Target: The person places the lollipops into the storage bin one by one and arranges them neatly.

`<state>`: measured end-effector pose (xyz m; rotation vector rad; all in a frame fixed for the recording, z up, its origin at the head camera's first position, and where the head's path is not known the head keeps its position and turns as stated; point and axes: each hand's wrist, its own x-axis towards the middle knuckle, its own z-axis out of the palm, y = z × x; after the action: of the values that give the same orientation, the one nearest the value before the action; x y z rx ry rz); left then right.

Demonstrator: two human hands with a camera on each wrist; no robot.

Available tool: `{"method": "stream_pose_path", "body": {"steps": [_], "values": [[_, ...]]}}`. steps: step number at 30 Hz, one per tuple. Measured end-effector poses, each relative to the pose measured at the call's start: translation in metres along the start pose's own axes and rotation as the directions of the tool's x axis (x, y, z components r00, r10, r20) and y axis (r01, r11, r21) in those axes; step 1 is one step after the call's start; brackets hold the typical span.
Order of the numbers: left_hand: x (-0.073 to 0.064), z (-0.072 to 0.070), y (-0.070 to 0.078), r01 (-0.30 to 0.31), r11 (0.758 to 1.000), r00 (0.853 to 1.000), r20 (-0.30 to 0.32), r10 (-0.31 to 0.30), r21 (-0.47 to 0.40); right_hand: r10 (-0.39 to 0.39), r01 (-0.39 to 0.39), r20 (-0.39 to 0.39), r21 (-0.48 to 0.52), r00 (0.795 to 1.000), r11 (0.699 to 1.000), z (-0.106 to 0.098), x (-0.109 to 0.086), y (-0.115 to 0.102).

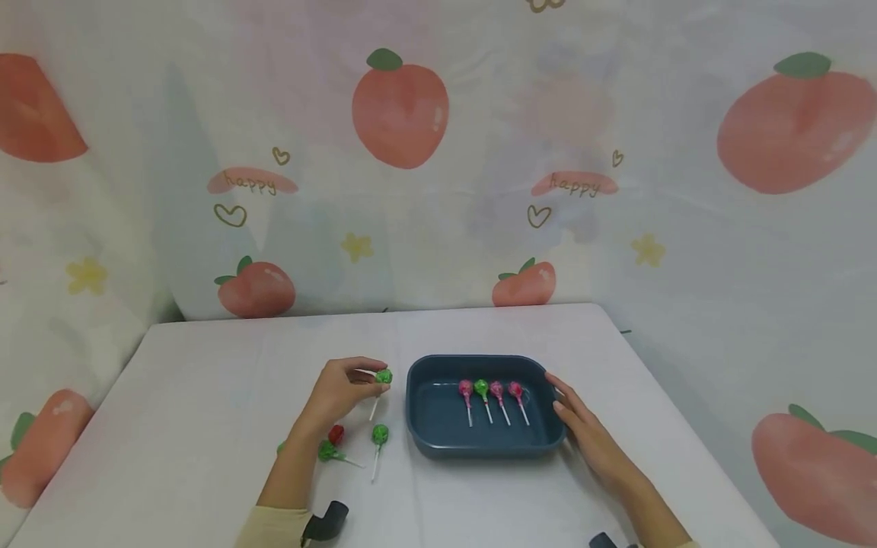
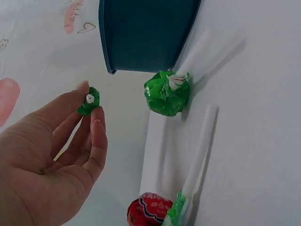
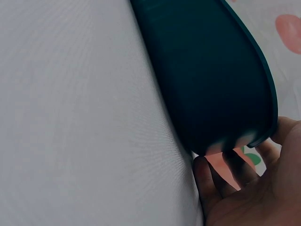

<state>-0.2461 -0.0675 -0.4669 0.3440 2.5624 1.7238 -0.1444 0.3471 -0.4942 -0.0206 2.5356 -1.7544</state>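
Observation:
My left hand point(image 1: 346, 388) pinches a green-wrapped lollipop point(image 1: 384, 376) by its head between thumb and fingertips, its white stick pointing down, just left of the dark blue dish point(image 1: 479, 447). In the left wrist view the held lollipop point(image 2: 92, 101) shows its wrapped end. Inside the dish, several lollipops lie in a row: one green point(image 1: 482, 389), the others pink. With extended fingers my right hand point(image 1: 582, 422) touches the dish's right end; in the right wrist view the fingertips rest against its outer wall point(image 3: 221, 94).
On the white table point(image 1: 205, 396), left of the dish, lie a green lollipop point(image 1: 380, 434), another green one point(image 1: 327, 451) and a red one point(image 1: 336, 434). A further bit of green shows beside my left forearm, mostly hidden. A fruit-patterned cloth point(image 1: 438, 228) hangs behind.

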Motion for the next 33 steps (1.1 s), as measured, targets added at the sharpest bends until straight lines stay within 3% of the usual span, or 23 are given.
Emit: {"method": "stream_pose_path", "body": {"steps": [12, 19, 28, 33], "values": [[0.007, 0.017, 0.013, -0.028, 0.998, 0.999, 0.032, 0.030, -0.056, -0.002, 0.002, -0.007, -0.009, 1.000, 1.000, 0.001, -0.001, 0.000], [0.012, 0.030, 0.021, 0.012, 0.996, 1.000, 0.030, -0.010, -0.087, -0.001, 0.000, -0.008, -0.010, 1.000, 1.000, 0.000, 0.000, 0.001], [0.015, 0.043, 0.028, -0.028, 0.992, 0.999, 0.039, 0.033, -0.120, -0.003, 0.003, -0.010, -0.004, 1.000, 1.000, 0.001, 0.000, 0.001], [0.016, 0.051, 0.032, -0.043, 0.995, 0.998, 0.040, 0.047, -0.094, -0.002, 0.002, -0.009, -0.008, 1.000, 1.000, 0.001, 0.000, 0.000]]}}
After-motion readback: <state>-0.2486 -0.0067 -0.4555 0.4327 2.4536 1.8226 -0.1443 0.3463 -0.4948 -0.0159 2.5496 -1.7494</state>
